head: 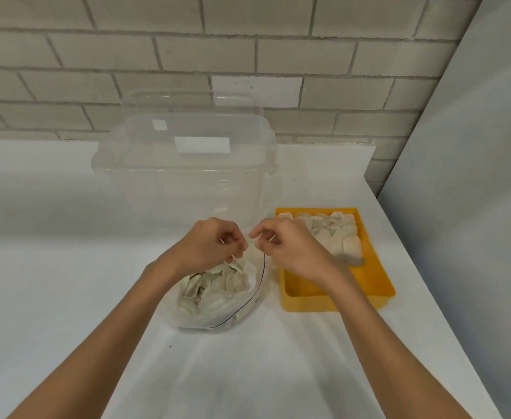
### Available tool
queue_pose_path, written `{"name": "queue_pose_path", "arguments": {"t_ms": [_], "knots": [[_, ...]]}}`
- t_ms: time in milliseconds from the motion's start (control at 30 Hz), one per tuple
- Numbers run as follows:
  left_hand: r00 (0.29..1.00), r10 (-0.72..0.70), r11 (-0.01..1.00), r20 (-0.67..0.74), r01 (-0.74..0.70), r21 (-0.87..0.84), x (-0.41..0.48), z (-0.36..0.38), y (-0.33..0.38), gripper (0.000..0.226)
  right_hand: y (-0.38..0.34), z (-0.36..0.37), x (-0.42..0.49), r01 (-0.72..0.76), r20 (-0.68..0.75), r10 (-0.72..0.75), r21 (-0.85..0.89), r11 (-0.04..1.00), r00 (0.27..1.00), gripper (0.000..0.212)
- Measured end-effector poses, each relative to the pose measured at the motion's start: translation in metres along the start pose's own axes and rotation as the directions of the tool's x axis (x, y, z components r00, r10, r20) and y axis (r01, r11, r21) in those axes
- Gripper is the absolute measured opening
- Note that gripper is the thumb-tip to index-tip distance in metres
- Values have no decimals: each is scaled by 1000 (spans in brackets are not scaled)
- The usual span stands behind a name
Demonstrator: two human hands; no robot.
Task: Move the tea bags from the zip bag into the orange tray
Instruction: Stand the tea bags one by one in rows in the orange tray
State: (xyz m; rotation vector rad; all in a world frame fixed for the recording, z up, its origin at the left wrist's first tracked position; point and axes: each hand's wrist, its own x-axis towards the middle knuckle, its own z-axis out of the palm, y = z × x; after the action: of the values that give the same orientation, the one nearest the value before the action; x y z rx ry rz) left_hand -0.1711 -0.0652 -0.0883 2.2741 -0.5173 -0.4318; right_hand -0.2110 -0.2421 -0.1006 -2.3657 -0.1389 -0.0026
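My left hand (215,243) and right hand (289,247), close together, each pinch the far lip of the zip bag (209,314). Its tea bags (215,282) lie just below them. The orange tray (323,303) sits just beside the bag, nearest my right hand.

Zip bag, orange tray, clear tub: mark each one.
zip bag (200,319), head view, near end of the clear plastic.
orange tray (308,303), head view, outer face of the near wall.
clear tub (187,189), head view, front wall.
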Motion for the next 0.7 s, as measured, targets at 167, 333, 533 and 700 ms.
{"name": "queue_pose_path", "arguments": {"t_ms": [167, 333, 533, 700], "knots": [[997, -72, 986, -11, 73, 151, -8, 0, -32, 15, -7, 40, 13, 8, 127, 5, -99, 995, 992, 25], [989, -95, 990, -115, 106, 90, -13, 7, -43, 14, 5, 65, 21, -64, 149, 114, -304, 950, 982, 21], [970, -111, 992, -217, 93, -90, -23, 10, -42, 20, 7, 47, 27, -100, 72, 103, -53, 994, 992, 12], [945, -125, 968, -304, 48, -247, -28, 11, -35, 16, 0, 24, 26, -68, 113, 54, 118, 991, 992, 6]]}}
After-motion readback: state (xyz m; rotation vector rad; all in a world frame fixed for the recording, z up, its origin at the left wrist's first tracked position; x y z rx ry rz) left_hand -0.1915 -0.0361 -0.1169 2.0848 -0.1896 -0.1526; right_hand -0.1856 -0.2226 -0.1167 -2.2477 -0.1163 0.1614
